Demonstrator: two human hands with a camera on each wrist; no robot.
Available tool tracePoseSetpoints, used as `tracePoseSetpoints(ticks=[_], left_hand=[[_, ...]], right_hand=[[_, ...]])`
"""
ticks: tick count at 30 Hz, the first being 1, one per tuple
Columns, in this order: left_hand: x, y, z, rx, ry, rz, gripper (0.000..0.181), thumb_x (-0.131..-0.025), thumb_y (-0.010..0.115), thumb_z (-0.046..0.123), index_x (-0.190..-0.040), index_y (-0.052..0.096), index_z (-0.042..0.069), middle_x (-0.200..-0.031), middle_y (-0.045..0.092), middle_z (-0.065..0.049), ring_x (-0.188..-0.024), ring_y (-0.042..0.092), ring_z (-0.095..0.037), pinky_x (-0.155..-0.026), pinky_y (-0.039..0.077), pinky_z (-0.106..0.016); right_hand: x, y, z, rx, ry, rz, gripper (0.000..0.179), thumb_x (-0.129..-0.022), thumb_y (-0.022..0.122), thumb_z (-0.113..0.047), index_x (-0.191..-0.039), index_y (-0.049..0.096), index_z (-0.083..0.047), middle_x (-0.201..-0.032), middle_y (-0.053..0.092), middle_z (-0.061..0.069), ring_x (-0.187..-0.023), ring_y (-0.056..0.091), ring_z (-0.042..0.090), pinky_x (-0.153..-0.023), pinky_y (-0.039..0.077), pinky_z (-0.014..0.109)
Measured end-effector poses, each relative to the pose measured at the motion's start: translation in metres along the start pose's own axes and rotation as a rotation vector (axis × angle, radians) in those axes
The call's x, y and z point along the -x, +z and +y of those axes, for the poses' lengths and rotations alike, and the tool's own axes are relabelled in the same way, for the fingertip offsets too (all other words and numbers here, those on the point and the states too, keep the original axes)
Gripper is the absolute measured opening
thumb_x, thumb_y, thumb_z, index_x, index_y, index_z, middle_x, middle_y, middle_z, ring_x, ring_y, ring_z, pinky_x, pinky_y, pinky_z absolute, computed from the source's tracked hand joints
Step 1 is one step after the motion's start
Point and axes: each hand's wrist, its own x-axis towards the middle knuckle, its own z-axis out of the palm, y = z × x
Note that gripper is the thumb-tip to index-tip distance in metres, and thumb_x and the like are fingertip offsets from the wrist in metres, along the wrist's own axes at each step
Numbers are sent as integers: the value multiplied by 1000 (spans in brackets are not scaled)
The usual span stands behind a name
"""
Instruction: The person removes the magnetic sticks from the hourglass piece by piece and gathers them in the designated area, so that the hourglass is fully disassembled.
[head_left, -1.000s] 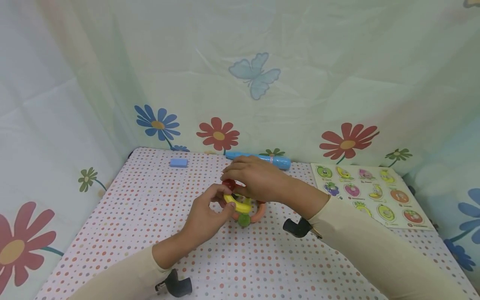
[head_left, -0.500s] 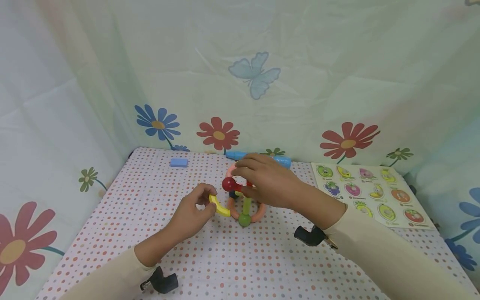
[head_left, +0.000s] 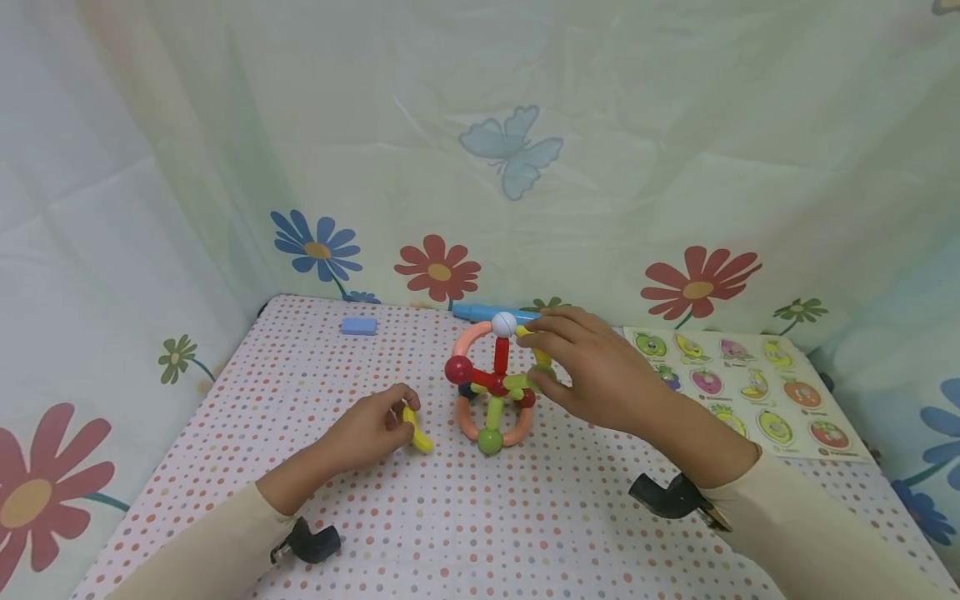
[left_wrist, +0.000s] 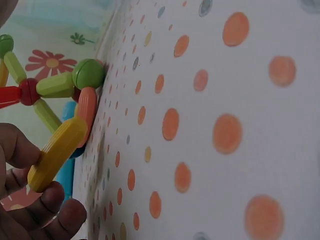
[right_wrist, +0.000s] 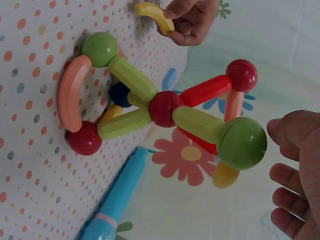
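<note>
Seen from the head, the left hand [head_left: 367, 429] pinches a yellow stick [head_left: 422, 440] at 8 o'clock from the model [head_left: 497, 383], apart from it. At 3 o'clock the right hand [head_left: 600, 367], loosely bent and holding nothing, is just beside a green ball [right_wrist: 243, 143]; a blue block [head_left: 359, 326] lies at 10.

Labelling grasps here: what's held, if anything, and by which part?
The left hand pinches the yellow stick by one end. The right hand holds nothing.
</note>
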Motion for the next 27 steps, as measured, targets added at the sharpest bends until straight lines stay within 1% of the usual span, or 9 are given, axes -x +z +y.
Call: tracePoseSetpoints(ticks=[5, 8, 13, 15, 18, 22, 25, 27], left_hand=[[-4, 2, -5, -78, 13, -28, 26, -91, 64, 11, -116, 61, 18, -85, 60, 6, -60, 51, -11, -55, 44, -29], [-7, 2, -6, -117, 4, -29, 30, -90, 65, 10, -119, 61, 18, -85, 61, 6, -62, 52, -11, -57, 45, -30], [-11, 5, -7, -189, -27, -17, 40, -89, 68, 12, -127, 58, 19, -94, 66, 4, -70, 56, -10, -65, 49, -32], [-13, 7, -8, -227, -34, -5, 39, -90, 70, 16, -128, 59, 19, -98, 67, 5, -75, 58, -9, -69, 50, -33], [-15, 9, -8, -273, -29, 12, 35, -91, 72, 21, -125, 63, 19, -103, 66, 7, -84, 60, -9, -77, 52, -34], [-17, 11, -7, -289, -15, 16, 34, -93, 73, 25, -126, 66, 19, -106, 65, 8, -95, 62, -10, -84, 53, -36], [-17, 11, -5, -275, -22, 24, 38, -94, 73, 28, -130, 64, 19, -110, 66, 6, -101, 63, -13, -88, 53, -39], [-16, 13, -4, -282, -32, 30, 43, -94, 73, 31, -133, 63, 18, -113, 66, 5, -105, 63, -14, -89, 53, -40]], right_hand=[[8, 0, 4, -16, 28, 7, 45, -84, 85, -24, -124, 70, -10, -130, 65, 9, -130, 50, 33, -107, 44, 51], [11, 1, 6, -40, 37, 11, 45, -84, 86, -23, -124, 70, -10, -129, 65, 9, -129, 50, 32, -105, 45, 52], [13, 0, 7, -67, 53, 8, 46, -84, 86, -23, -125, 69, -11, -132, 64, 9, -129, 51, 31, -105, 45, 52], [14, 0, 7, -70, 65, -2, 46, -85, 85, -23, -126, 69, -11, -133, 64, 9, -129, 51, 32, -105, 45, 53], [15, 0, 6, -75, 85, -18, 45, -85, 84, -23, -126, 69, -11, -133, 63, 10, -129, 51, 33, -105, 44, 54], [16, 1, 6, -79, 94, -22, 45, -85, 84, -23, -126, 69, -10, -132, 64, 10, -128, 51, 32, -104, 45, 54], [16, 2, 6, -80, 90, -18, 45, -85, 85, -22, -126, 69, -10, -132, 64, 10, -128, 51, 32, -104, 45, 54], [16, 2, 6, -82, 89, -16, 45, -85, 85, -23, -126, 70, -10, -131, 64, 9, -128, 51, 32, -104, 45, 53]])
